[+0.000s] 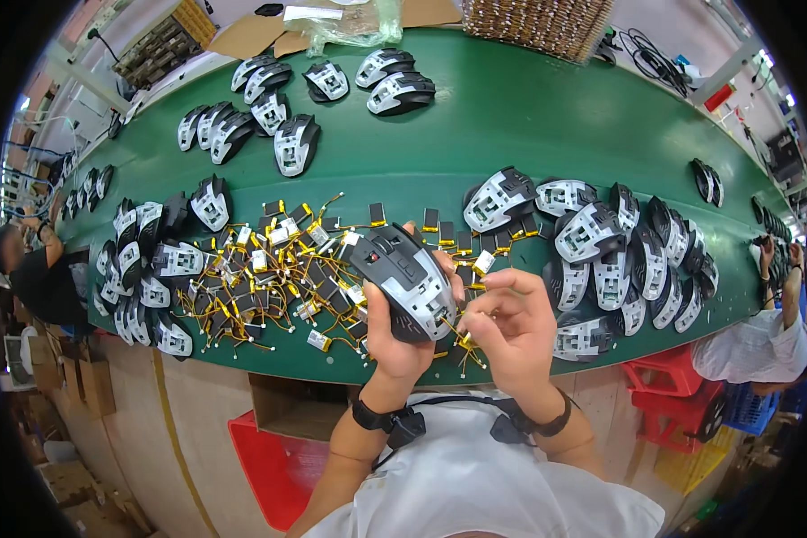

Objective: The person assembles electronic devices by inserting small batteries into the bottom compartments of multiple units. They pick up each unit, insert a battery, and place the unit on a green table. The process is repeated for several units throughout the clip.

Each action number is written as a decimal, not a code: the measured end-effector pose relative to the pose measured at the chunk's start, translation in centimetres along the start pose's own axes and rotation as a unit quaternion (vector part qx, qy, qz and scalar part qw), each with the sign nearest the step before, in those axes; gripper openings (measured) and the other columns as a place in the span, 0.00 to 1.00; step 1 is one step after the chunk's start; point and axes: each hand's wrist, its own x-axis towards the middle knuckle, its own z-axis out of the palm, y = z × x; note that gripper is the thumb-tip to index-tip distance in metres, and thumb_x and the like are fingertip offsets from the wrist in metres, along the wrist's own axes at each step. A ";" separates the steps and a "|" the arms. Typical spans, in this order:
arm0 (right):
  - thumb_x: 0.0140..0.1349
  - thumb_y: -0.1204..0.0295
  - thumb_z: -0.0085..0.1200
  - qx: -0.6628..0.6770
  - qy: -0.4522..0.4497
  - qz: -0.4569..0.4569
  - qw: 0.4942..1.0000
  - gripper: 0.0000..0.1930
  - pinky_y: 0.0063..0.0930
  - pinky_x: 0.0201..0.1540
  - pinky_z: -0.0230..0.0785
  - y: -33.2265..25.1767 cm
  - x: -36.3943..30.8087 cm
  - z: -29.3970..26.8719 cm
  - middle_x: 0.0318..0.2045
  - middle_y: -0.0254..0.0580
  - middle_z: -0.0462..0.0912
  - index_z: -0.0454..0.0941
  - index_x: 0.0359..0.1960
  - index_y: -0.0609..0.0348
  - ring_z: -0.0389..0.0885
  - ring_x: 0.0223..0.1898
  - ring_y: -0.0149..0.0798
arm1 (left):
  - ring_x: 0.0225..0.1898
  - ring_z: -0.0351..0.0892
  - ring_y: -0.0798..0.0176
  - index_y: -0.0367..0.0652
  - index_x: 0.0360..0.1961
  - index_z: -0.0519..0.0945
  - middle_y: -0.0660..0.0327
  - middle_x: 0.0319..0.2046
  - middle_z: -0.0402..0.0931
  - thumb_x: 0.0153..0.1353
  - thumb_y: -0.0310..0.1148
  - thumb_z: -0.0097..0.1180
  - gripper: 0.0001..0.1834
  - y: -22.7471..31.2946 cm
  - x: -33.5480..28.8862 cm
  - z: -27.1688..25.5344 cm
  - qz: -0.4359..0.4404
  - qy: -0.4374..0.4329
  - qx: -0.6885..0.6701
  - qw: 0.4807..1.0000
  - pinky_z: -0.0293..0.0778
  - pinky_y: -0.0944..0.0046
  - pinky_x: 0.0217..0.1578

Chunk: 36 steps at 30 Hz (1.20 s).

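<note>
My left hand (398, 348) is wrapped round a computer mouse (409, 273) with a black body and a silver-grey panel, tilted above the bench's near edge. At the mouse's lower right end, my right hand (516, 339) has its thumb and index finger pinched on thin battery wires (464, 337). The wires appear to run up toward an opening in the panel; the fingers hide their ends. Behind and left of the mouse lies a heap of small dark flat batteries (242, 300) with yellow ends and wires. A few more batteries (430, 221) lie just past it.
Grey-and-black mice crowd the green bench (547, 117), in a right cluster (610, 278), a left cluster (152, 260) and a far group (291, 143). A woven basket (538, 27) stands at the back. Below are a red crate (264, 475) and red stools (668, 372). Other people sit at both sides.
</note>
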 end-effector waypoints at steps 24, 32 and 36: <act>0.67 0.82 0.47 0.149 0.012 0.047 0.988 0.11 0.27 0.41 0.77 2.7 0.5 0.7 0.47 0.46 0.77 0.66 0.48 0.59 0.80 0.47 0.36 | 0.43 0.75 0.58 0.44 0.72 0.52 0.53 0.49 0.71 0.70 0.63 0.32 0.40 1.1 -0.3 -1.6 0.020 0.001 0.008 1.000 0.73 0.59 0.44; 0.74 0.68 0.43 0.238 0.020 0.156 0.958 0.14 0.24 0.35 0.74 2.6 0.0 0.3 0.39 0.44 0.81 0.66 0.56 0.61 0.79 0.34 0.31 | 0.44 0.75 0.58 0.47 0.69 0.56 0.54 0.49 0.71 0.71 0.62 0.32 0.36 0.6 -0.3 -1.6 0.062 0.022 0.020 0.998 0.73 0.60 0.45; 0.74 0.67 0.44 0.118 0.028 0.092 0.988 0.16 0.26 0.37 0.73 2.4 0.3 0.4 0.38 0.42 0.80 0.70 0.56 0.64 0.78 0.33 0.29 | 0.44 0.76 0.59 0.41 0.64 0.62 0.54 0.49 0.71 0.70 0.64 0.33 0.38 0.6 -0.4 -1.6 0.062 0.011 0.051 0.997 0.73 0.60 0.45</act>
